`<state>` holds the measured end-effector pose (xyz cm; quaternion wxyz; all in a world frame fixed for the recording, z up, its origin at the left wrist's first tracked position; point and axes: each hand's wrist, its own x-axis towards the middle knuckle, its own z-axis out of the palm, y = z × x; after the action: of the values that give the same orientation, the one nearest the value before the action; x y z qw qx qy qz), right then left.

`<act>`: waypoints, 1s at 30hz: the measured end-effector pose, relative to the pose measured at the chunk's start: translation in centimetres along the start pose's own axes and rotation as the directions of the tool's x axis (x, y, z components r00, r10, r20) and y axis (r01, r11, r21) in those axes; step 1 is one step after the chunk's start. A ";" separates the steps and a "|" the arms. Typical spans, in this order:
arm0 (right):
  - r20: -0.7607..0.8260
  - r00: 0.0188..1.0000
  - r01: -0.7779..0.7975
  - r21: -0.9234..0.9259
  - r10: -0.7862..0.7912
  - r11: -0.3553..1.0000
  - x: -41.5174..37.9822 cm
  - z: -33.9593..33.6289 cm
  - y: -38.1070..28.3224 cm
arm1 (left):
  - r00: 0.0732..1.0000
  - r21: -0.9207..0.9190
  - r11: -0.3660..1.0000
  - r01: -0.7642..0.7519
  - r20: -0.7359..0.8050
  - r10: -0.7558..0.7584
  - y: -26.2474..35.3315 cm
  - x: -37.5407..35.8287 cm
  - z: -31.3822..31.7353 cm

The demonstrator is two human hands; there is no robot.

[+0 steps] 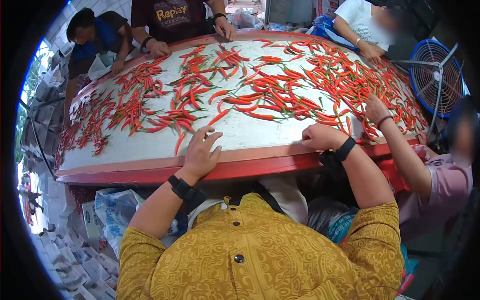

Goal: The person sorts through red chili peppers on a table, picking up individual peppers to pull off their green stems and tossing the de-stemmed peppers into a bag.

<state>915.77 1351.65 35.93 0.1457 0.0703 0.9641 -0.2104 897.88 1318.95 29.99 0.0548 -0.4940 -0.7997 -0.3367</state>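
Note:
A light-topped table (250, 137) is spread with many red chili peppers (260, 97) with green stems. My left hand (201, 150) is open over the near edge, its fingers apart and holding nothing I can see. Close to its fingertips lie a single chili pepper (218, 117) and another chili (179, 143) to its left. My right hand (322, 137) rests at the near edge with its fingers curled under. Whatever is inside that hand is hidden. Loose chilies (327, 120) lie just beyond its knuckles. Both my wrists wear black bands.
A co-worker's hand (376, 109) reaches into the chilies at the right. Other people's hands are at the far edge, including one hand (371, 51) at upper right. A blue-rimmed fan (436, 77) stands at the right. A plastic bag (117, 212) hangs below the table at left.

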 end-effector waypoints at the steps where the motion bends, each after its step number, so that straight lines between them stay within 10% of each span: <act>1: -0.002 0.999 -0.039 -0.065 0.039 0.997 0.2 0.3 1.7 | 0.992 0.047 0.994 -0.102 -0.075 0.105 0.5 0.4 0.3; 4: -0.220 0.973 -0.114 -0.169 0.075 0.979 0.8 0.1 6.9 | 0.979 -0.114 0.977 0.178 0.120 -0.164 1.3 0.6 0.6; 7: -0.635 0.619 0.167 -0.468 -0.462 0.868 0.4 -0.4 9.4 | 0.967 0.098 0.971 0.220 0.112 -0.230 0.7 0.3 -0.4; 11: -0.271 0.961 -0.069 -0.075 0.046 0.995 -3.3 -2.7 8.0 | 0.746 0.336 0.790 0.513 0.280 -0.604 -2.1 0.5 -3.1; 13: -0.159 0.983 -0.114 -0.136 0.091 0.984 -4.3 -2.2 9.8 | 0.950 0.407 0.867 0.287 -0.006 -0.311 -4.8 -0.1 -2.7; 17: -0.037 0.980 -0.197 -0.151 0.193 0.969 -6.6 -2.1 12.9 | 0.963 0.463 0.859 0.217 -0.247 -0.109 -3.5 1.2 -0.7; 26: 0.054 0.999 -0.007 0.051 0.005 0.999 -8.2 -3.0 15.5 | 0.989 -0.144 0.983 -0.113 0.083 0.126 10.6 7.1 8.7; 28: -0.205 0.947 0.236 -0.076 -0.247 0.969 -7.2 -2.9 16.6 | 0.976 -0.109 0.976 -0.186 0.094 0.196 12.3 9.4 10.7; 30: -0.258 0.955 0.087 -0.223 -0.145 0.971 -6.3 -3.5 17.7 | 0.957 -0.071 0.962 -0.263 0.108 0.270 13.3 11.6 12.7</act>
<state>924.36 1368.64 34.13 0.0059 0.0259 0.9942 -0.1042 906.09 1339.01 31.55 0.0391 -0.6174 -0.7180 -0.3188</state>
